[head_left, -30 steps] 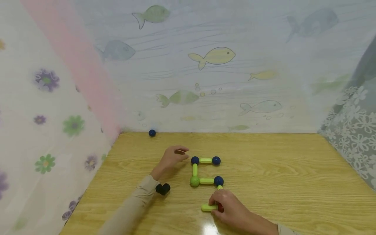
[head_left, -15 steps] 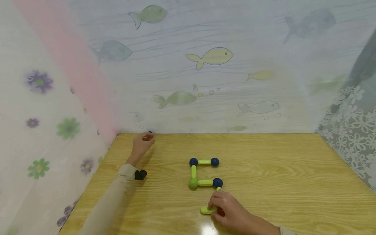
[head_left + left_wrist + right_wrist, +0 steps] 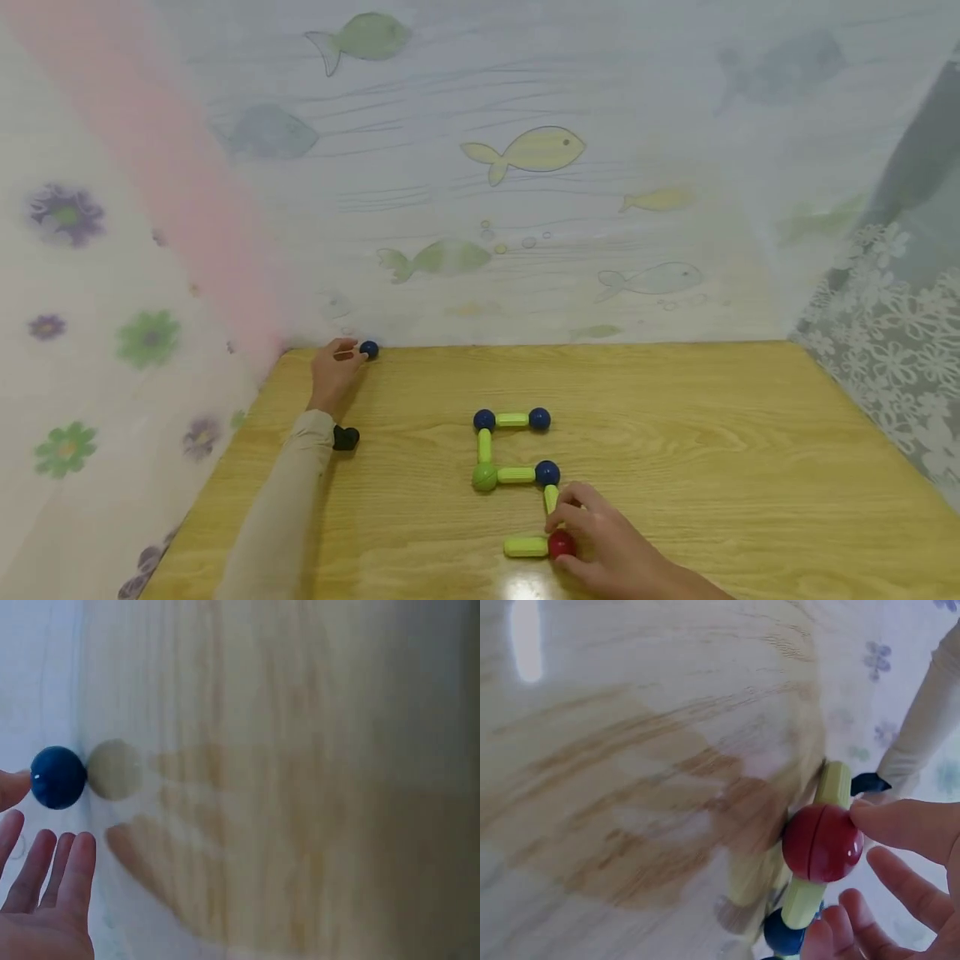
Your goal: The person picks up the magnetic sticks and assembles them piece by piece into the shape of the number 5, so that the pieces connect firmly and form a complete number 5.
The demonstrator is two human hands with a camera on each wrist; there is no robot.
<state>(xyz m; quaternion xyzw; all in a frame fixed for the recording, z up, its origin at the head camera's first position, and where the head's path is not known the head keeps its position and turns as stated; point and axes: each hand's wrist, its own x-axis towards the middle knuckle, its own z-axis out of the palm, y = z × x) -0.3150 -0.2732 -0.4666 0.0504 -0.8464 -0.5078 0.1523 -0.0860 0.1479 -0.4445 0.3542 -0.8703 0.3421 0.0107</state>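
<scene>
At the table's back left edge a dark blue ball (image 3: pixel 369 350) lies by the wall. My left hand (image 3: pixel 333 375) is right beside it; in the left wrist view its thumb tip is at the ball's side and the other fingers are spread loosely. A zigzag of lime magnetic rods and balls lies mid-table, with a green ball (image 3: pixel 484 477) at one corner. At its near end a red ball (image 3: pixel 561 545) joins a lime rod (image 3: pixel 527 547) pointing left. My right hand (image 3: pixel 611 542) is around the red ball, its thumb touching it and its fingers loosely bent, apart from it.
Three more dark blue balls, one of them a far corner ball (image 3: pixel 484 420), belong to the zigzag. A fish-print curtain (image 3: pixel 525 250) rises at the table's back edge, and a flower-print sheet (image 3: pixel 97 375) bounds the left.
My left hand has moved from beside the zigzag to the blue ball at the back left. The right hand has loosened and shifted right, uncovering more of the red ball.
</scene>
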